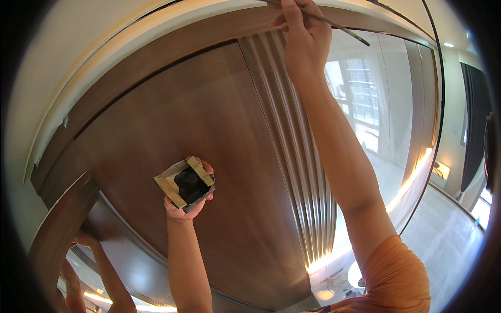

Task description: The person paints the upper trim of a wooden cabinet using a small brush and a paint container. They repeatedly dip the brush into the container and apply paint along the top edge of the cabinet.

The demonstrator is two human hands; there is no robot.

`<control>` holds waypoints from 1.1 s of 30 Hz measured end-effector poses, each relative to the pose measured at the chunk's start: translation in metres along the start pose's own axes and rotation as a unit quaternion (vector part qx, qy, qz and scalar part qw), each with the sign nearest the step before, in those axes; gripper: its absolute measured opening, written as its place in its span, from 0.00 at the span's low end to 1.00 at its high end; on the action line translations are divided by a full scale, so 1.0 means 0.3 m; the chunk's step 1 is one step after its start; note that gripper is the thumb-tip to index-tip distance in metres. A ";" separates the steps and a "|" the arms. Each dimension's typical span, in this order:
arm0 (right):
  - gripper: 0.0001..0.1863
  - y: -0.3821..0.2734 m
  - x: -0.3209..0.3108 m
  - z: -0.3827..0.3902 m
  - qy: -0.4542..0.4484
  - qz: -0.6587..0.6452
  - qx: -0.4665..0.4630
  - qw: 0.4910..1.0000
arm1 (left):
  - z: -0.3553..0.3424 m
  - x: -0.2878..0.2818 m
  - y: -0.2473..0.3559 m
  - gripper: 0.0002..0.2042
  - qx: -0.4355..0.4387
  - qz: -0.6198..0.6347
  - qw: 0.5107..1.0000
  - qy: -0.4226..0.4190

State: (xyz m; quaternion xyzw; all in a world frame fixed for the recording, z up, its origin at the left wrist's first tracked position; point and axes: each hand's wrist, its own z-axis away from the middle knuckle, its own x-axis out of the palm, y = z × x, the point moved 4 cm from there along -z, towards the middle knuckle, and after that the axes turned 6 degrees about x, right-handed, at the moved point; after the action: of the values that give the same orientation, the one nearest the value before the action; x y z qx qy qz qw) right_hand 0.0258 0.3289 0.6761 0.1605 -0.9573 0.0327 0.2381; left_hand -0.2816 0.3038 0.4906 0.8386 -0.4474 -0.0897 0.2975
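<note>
My left hand [190, 208] is closed round a small flat holder [166, 182] with tan strips along its edges and a glossy black substance [192, 182] in it, held in front of a brown wood panel. At the top, my raised right hand [305, 41] grips a thin dark stick-like tool [350, 34], perhaps a brush, near the brown upper trim and the pale edge above it. The tool's far end at the top is cut off or hard to make out.
A fluted vertical strip [274, 130] and a glossy reflective panel [386, 94] stand right of the wood panel [219, 125]. A mirrored surface at lower left [130, 266] reflects arms. A dark curtain [469, 125] hangs at far right, beside a pale floor [443, 245] and lit strips.
</note>
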 end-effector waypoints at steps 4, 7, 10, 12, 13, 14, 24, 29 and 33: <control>0.13 -0.009 0.006 -0.030 0.029 0.094 -0.028 0.995 | 0.003 0.001 -0.001 0.51 0.008 -0.006 1.000 0.012; 0.14 -0.014 0.013 -0.043 0.026 0.113 -0.042 0.992 | 0.001 0.002 0.000 0.51 0.003 -0.001 1.000 0.004; 0.14 -0.016 0.024 -0.055 0.018 0.100 -0.058 0.993 | -0.002 0.001 0.000 0.51 0.000 0.007 1.000 -0.005; 0.14 -0.018 0.027 -0.060 0.013 0.095 -0.060 0.994 | -0.002 0.001 0.000 0.51 -0.002 0.008 1.000 -0.005; 0.14 -0.019 0.028 -0.060 0.012 0.098 -0.058 0.993 | -0.003 0.001 0.001 0.51 -0.003 0.011 1.000 -0.005; 0.14 -0.021 0.029 -0.060 0.011 0.100 -0.055 0.993 | -0.003 0.001 0.001 0.51 -0.003 0.013 1.000 -0.006; 0.14 -0.059 0.024 -0.047 0.022 0.200 -0.031 0.979 | -0.002 0.009 -0.002 0.50 -0.003 0.029 1.000 -0.004; 0.15 -0.063 0.009 -0.047 0.035 0.219 -0.053 0.974 | 0.002 0.002 0.002 0.50 0.001 0.021 1.000 -0.006; 0.14 -0.048 0.014 -0.046 0.036 0.208 -0.046 0.976 | 0.003 -0.009 0.002 0.49 0.002 0.020 1.000 -0.014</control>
State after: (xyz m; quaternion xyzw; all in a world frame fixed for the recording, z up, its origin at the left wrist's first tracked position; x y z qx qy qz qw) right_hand 0.0333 0.3159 0.6900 -0.0542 -0.9610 0.0436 0.2677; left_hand -0.2840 0.3056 0.4900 0.8290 -0.4680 -0.0946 0.2910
